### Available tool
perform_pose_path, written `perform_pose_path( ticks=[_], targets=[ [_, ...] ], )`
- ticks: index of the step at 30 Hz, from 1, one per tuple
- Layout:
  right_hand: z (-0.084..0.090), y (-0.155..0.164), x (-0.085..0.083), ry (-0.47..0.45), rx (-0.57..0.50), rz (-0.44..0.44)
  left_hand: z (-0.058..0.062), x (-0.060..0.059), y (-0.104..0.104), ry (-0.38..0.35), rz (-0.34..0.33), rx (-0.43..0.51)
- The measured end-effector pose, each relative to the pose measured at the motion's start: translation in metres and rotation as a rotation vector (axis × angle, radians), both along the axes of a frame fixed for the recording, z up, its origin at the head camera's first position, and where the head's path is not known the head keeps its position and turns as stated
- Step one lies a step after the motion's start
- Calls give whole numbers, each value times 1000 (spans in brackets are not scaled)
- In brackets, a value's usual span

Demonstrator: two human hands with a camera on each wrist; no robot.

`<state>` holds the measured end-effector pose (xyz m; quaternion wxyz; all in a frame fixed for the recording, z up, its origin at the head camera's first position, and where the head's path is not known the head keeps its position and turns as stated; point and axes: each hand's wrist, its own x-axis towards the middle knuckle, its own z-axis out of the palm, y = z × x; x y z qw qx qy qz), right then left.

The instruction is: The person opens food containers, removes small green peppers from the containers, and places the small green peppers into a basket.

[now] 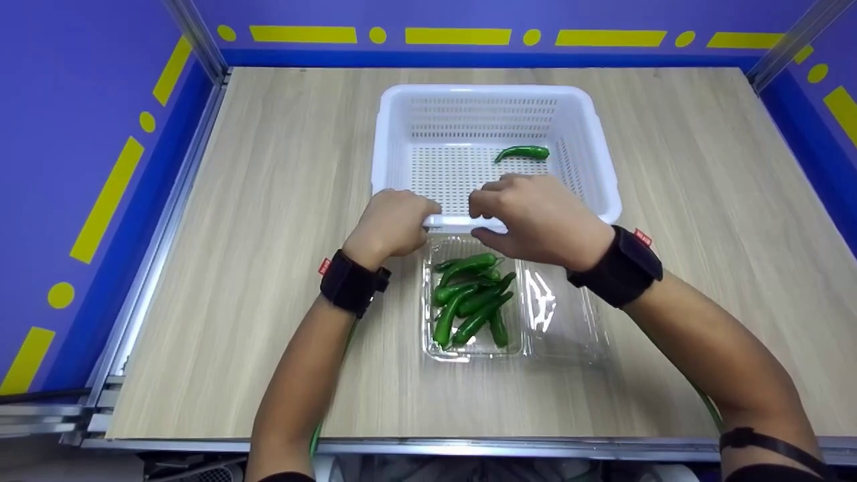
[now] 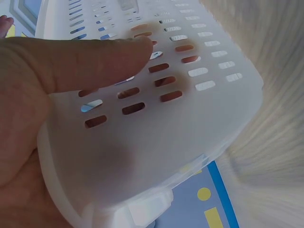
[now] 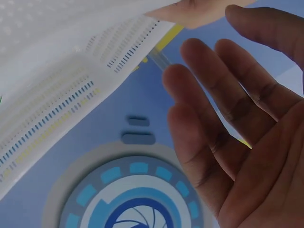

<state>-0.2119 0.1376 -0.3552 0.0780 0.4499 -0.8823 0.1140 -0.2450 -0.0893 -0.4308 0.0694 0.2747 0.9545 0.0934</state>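
Note:
My left hand grips the near rim of a white perforated basket. In the left wrist view the thumb lies along the outside of its slotted wall, and the fingers show faintly through the slots. Over the near rim, towards the right, hovers my right hand, its fingers loosely bent. Its palm and fingers hold nothing in the right wrist view. One green chili pepper lies on the basket floor at the back right.
In front of the basket, a clear plastic clamshell box holds several green chili peppers. Its transparent lid lies folded out to the right. Blue panels with yellow marks bound the wooden table at back and sides.

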Motion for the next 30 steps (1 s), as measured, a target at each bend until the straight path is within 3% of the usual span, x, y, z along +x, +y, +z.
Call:
perform_pose_path(
  ticks=[18, 30],
  targets=[
    [-18, -4, 22, -25, 41, 52, -2, -1, 1, 14, 1, 3],
    [-57, -11, 24, -16, 109, 97, -2, 0, 1, 26, 1, -5]
  ],
)
